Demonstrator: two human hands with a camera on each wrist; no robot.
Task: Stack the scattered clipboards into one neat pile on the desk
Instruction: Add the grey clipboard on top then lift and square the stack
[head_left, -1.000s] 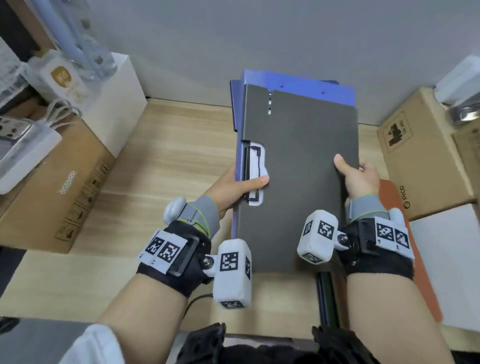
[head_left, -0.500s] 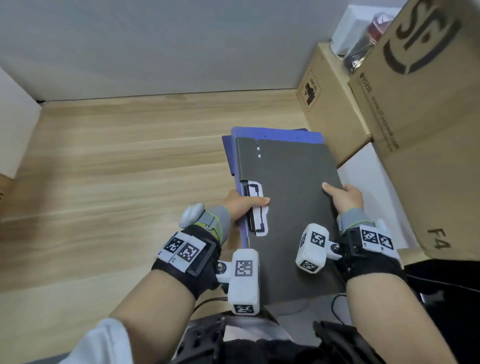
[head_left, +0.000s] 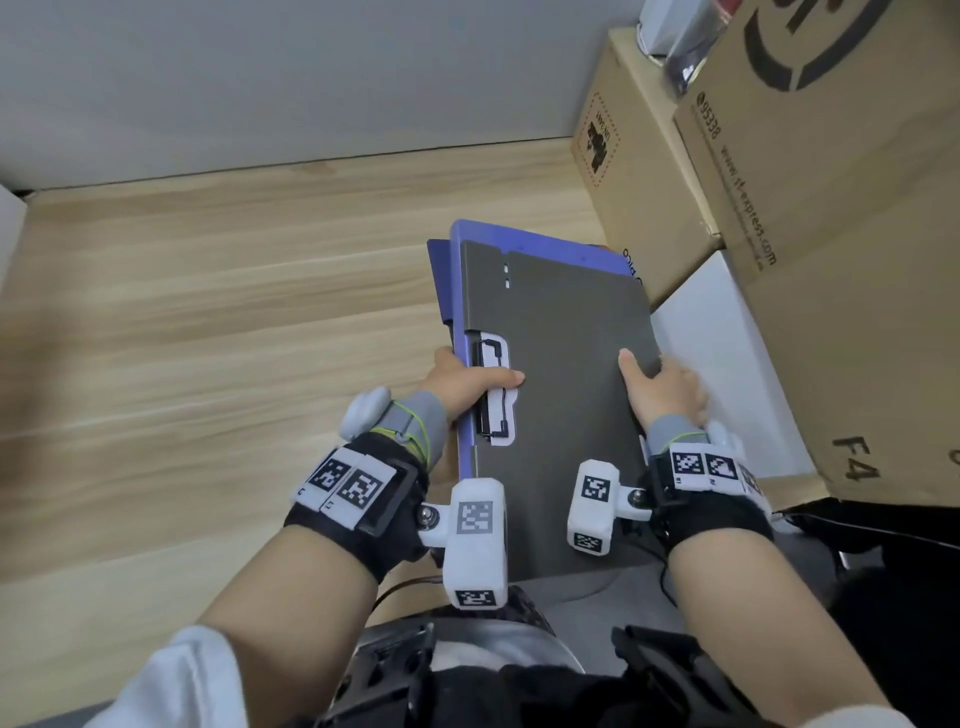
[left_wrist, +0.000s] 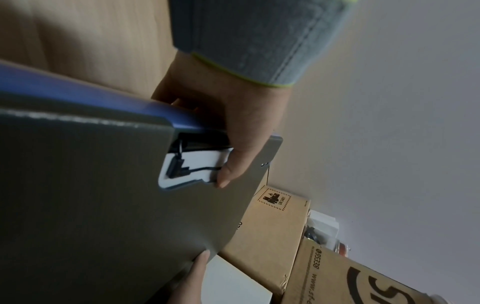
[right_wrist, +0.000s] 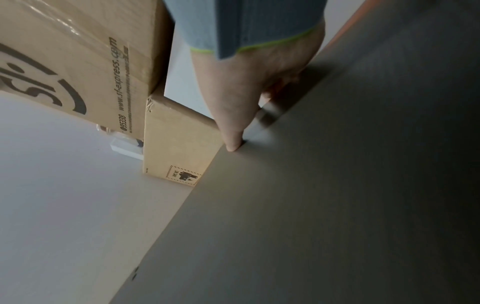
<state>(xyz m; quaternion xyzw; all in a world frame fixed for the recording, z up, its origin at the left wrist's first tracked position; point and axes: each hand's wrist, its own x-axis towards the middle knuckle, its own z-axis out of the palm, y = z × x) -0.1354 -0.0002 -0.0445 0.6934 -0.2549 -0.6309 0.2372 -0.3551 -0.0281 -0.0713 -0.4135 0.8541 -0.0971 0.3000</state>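
Observation:
Both hands hold a pile of clipboards above the wooden desk (head_left: 208, 312). On top lies a dark grey clipboard (head_left: 566, 364) with a white clip (head_left: 496, 395) on its left edge; blue clipboards (head_left: 457, 291) stick out beneath it along the left and far edges. My left hand (head_left: 467, 382) grips the pile's left edge, its thumb lying across the clip (left_wrist: 197, 168). Gripping the right edge is my right hand (head_left: 660, 387), thumb on the grey board (right_wrist: 337, 185) and fingers underneath. The undersides of the boards are hidden.
Cardboard boxes (head_left: 810, 218) stand stacked at the right, close to the pile's far right corner, with a white surface (head_left: 727, 353) below them. A grey wall (head_left: 260, 78) runs behind the desk. Bare wood lies to the left.
The view has swung right and the pile has travelled toward the cardboard boxes; its far end now tilts slightly right. Both hands keep the same grips.

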